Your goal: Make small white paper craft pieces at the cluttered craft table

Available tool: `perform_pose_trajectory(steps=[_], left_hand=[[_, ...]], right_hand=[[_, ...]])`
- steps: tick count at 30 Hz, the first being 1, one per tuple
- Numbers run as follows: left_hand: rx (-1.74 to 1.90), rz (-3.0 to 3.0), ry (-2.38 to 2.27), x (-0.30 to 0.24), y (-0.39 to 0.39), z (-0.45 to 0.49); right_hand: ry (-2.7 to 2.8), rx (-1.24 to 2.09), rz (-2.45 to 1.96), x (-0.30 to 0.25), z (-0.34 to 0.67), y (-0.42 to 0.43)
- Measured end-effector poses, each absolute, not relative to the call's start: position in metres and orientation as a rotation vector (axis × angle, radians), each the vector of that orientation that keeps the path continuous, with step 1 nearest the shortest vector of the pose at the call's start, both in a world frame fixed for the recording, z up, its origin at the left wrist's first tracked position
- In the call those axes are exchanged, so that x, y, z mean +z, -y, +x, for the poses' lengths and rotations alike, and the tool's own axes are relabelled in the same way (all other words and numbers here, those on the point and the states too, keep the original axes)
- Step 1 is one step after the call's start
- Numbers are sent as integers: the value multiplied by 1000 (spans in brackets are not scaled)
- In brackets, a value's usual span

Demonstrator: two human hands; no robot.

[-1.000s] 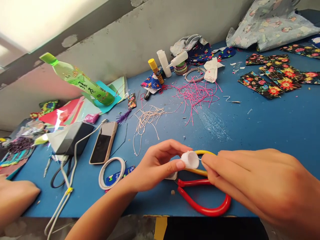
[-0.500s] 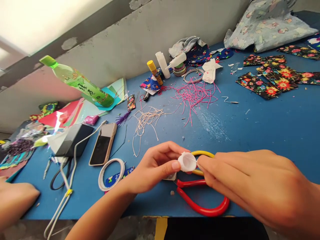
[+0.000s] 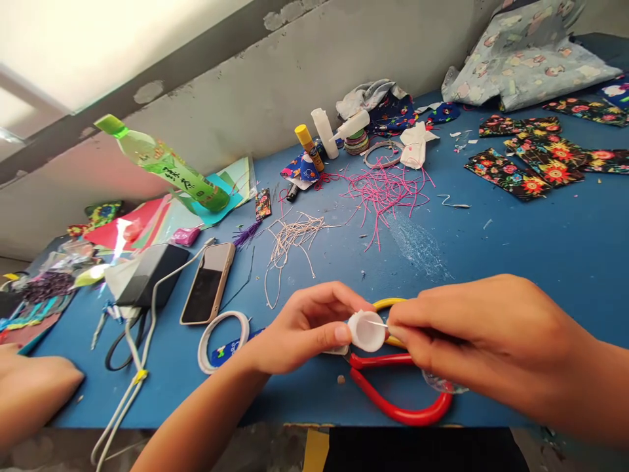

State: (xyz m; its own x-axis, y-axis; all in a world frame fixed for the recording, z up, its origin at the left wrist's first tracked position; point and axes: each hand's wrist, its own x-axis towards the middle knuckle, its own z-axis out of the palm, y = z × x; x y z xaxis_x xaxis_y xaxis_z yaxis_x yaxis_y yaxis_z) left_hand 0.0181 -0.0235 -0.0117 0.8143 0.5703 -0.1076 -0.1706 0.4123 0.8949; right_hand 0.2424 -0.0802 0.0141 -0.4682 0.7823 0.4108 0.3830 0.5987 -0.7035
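Note:
My left hand [image 3: 309, 331] pinches a small white hollow cup-like piece [image 3: 368, 331] between thumb and fingers, its opening turned toward me. My right hand [image 3: 472, 334] is closed on a thin, pale, needle-like rod [image 3: 377, 323], whose tip reaches into the mouth of the cup. Below both hands lie scissors with one red handle [image 3: 407, 413] and one yellow handle [image 3: 388, 304]. Under my right hand shows part of a clear plastic item [image 3: 445, 383]; most of it is hidden.
A roll of white tape [image 3: 202, 344], a phone [image 3: 207, 283] and a charging cable [image 3: 153, 308] lie left. Beige cords [image 3: 295, 239] and pink cords [image 3: 386, 190] are piled beyond my hands. A green bottle [image 3: 171, 170] stands behind. Another person's arm [image 3: 37, 390] rests at left.
My right hand has tilted and shifted slightly, showing more of the thin rod and the clear plastic item beneath. The cup in my left hand sits slightly lower. The view has shifted a little.

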Motion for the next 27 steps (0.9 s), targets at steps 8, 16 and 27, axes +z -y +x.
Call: perform_pose_trajectory(steps=[8, 16, 27], left_hand=[[475, 1156, -482, -13, 23, 15], [475, 1165, -432, -13, 23, 16], [490, 1183, -453, -14, 21, 15]], right_hand=[[2066, 784, -854, 15, 243, 78], [2122, 779, -824, 16, 245, 81], [2207, 631, -845, 17, 246, 83]])
